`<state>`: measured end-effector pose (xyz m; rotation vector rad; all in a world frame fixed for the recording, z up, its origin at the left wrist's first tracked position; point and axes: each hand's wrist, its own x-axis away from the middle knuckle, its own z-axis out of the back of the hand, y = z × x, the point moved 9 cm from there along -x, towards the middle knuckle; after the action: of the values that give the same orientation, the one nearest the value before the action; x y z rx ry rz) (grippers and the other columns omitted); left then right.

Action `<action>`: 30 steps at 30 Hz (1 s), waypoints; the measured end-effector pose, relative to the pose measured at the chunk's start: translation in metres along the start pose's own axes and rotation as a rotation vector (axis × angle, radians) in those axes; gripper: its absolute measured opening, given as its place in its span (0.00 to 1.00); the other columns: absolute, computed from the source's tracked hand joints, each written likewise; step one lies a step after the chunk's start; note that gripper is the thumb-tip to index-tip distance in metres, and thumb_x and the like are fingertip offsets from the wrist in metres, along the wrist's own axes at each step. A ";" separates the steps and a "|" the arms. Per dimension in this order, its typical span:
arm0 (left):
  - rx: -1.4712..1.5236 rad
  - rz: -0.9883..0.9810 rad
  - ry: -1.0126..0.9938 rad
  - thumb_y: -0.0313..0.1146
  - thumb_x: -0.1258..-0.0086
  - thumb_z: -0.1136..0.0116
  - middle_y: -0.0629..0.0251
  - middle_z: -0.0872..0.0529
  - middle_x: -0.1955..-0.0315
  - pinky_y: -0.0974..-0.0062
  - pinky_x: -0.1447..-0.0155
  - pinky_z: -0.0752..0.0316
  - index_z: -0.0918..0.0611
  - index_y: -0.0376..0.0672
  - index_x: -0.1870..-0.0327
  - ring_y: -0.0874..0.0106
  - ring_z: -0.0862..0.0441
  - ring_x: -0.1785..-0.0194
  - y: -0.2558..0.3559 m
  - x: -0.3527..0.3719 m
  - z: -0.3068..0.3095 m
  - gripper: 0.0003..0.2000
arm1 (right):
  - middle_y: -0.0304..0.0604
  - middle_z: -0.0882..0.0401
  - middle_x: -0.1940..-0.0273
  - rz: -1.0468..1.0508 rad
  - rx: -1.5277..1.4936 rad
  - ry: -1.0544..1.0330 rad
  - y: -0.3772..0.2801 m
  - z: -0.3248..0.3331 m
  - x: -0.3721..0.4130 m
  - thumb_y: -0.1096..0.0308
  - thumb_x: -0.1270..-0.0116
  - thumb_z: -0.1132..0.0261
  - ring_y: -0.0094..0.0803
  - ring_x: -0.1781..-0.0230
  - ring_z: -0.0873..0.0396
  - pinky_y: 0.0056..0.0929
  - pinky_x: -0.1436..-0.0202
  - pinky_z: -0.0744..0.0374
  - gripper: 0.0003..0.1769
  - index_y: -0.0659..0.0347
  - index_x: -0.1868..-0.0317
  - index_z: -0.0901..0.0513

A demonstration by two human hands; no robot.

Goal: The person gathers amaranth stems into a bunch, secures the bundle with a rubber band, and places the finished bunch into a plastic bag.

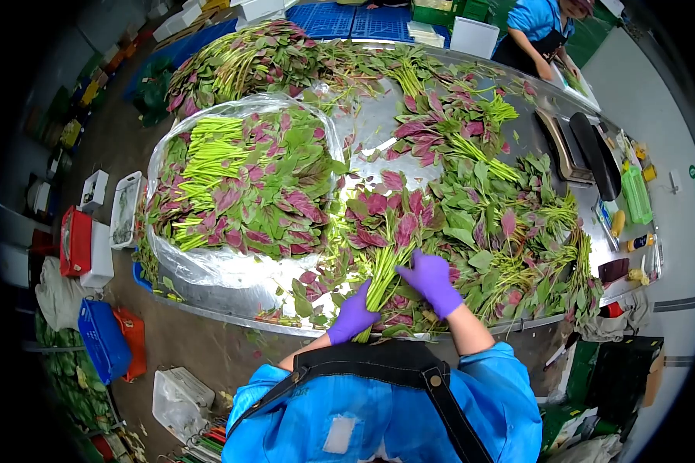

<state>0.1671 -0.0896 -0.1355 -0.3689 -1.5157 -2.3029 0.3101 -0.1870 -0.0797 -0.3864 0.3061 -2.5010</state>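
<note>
My left hand (353, 315), in a purple glove, is closed around the lower stems of a bunch of red-and-green amaranth (382, 274). Its leaves point away from me, and the stems run down toward the table's near edge. On the bunch's right side, my right hand (432, 284), also gloved in purple, grips it higher up, below the leaves; some fingertips are hidden among the stems. Loose amaranth (510, 255) is heaped just right of my right hand. Left of the bunch, a clear plastic bag liner (201, 266) surrounds neatly stacked amaranth (247, 185).
The metal table (232, 299) carries another amaranth pile (243, 65) at the far left. A black-and-tan tray-like object (564, 147) is at the right. A co-worker (537, 35) in blue stands at the far right. Crates, including a blue bin (104, 339), stand on the floor at left.
</note>
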 end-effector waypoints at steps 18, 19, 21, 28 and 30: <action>0.061 -0.164 0.039 0.38 0.57 0.32 0.48 0.21 0.56 0.67 0.49 0.28 0.41 0.39 0.36 0.54 0.22 0.53 -0.039 -0.017 -0.012 0.44 | 0.41 0.25 0.81 0.600 -0.851 -0.833 -0.071 -0.048 0.101 0.63 0.44 0.37 0.34 0.82 0.25 0.32 0.76 0.27 0.08 0.58 0.70 0.24; 0.145 -0.035 0.014 0.36 0.57 0.33 0.48 0.22 0.53 0.67 0.47 0.29 0.40 0.38 0.36 0.55 0.23 0.50 -0.016 -0.009 -0.005 0.43 | 0.42 0.24 0.79 0.662 -0.536 -0.450 -0.047 -0.038 0.083 0.61 0.45 0.36 0.36 0.80 0.24 0.33 0.75 0.26 0.10 0.58 0.67 0.23; 0.081 -0.033 0.031 0.33 0.56 0.33 0.49 0.22 0.54 0.69 0.48 0.28 0.40 0.38 0.36 0.58 0.23 0.51 -0.012 -0.006 -0.002 0.42 | 0.45 0.21 0.74 0.435 -0.046 -0.276 -0.023 -0.020 0.054 0.57 0.45 0.35 0.41 0.74 0.21 0.36 0.70 0.24 0.18 0.56 0.57 0.24; 0.057 0.037 0.050 0.32 0.56 0.35 0.45 0.23 0.53 0.68 0.47 0.29 0.41 0.39 0.35 0.55 0.23 0.50 -0.006 -0.001 -0.001 0.42 | 0.50 0.22 0.75 0.154 -0.246 0.281 -0.026 -0.015 -0.020 0.53 0.46 0.36 0.45 0.73 0.21 0.42 0.70 0.24 0.22 0.60 0.58 0.24; 0.094 0.001 0.073 0.32 0.56 0.35 0.46 0.22 0.54 0.68 0.48 0.29 0.39 0.39 0.36 0.56 0.23 0.51 -0.011 -0.002 -0.001 0.40 | 0.49 0.22 0.76 0.193 -0.298 0.138 -0.040 -0.039 -0.014 0.53 0.45 0.37 0.45 0.73 0.21 0.42 0.71 0.26 0.18 0.61 0.66 0.24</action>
<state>0.1645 -0.0861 -0.1461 -0.2578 -1.5802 -2.2105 0.2871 -0.1421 -0.1072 -0.2852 0.7406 -2.2991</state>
